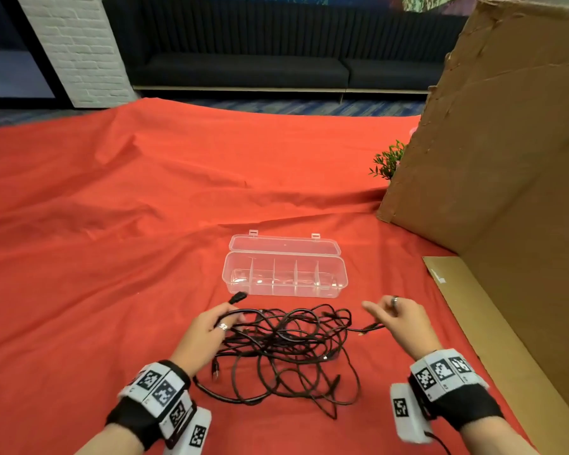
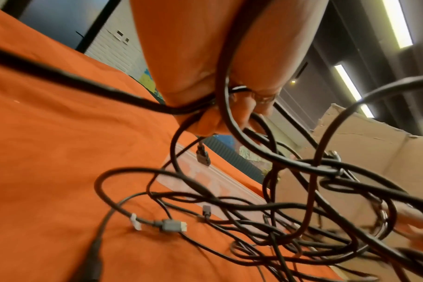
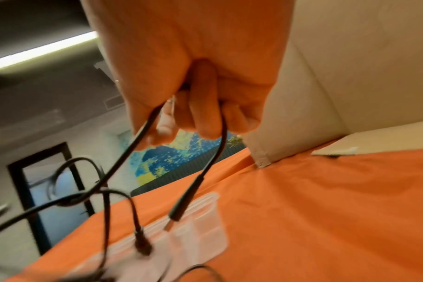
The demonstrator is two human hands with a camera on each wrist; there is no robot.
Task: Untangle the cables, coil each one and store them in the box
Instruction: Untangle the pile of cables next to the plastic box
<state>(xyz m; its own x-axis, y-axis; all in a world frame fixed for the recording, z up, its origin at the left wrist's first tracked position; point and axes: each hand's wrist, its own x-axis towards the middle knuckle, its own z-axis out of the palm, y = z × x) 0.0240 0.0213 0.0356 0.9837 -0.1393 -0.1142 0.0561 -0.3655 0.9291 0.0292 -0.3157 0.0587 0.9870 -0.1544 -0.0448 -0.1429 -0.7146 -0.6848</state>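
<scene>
Tangled black cables (image 1: 286, 349) lie in one loose heap on the red cloth-covered surface (image 1: 112, 224), just in front of one clear plastic compartment box (image 1: 284, 274). Individual cables cannot be counted inside the knot; several connector ends show around its edge. The box stands open with its lid folded back, four dividers splitting it into five compartments, none holding a cable.

Two hands work at the heap — one at each side. The left hand (image 1: 207, 333) has its grip closed round a thick black cable at the heap's left edge; the left wrist view shows the fingers (image 2: 210, 122) curled over several strands, and one black plug (image 1: 238, 297) sticks out beyond the fingertips toward the box. The right hand (image 1: 404, 323) has its grip pinched on one thin black cable (image 3: 145, 129) at the heap's right edge; in the right wrist view the strand loops through the curled fingers (image 3: 203, 114) and its short end hangs down with a connector (image 3: 181, 208) above the box. Each hand wears one ring.

One large brown cardboard sheet (image 1: 493, 159) stands at the right of the surface, with one small green plant (image 1: 388, 160) partly hidden behind its edge.
</scene>
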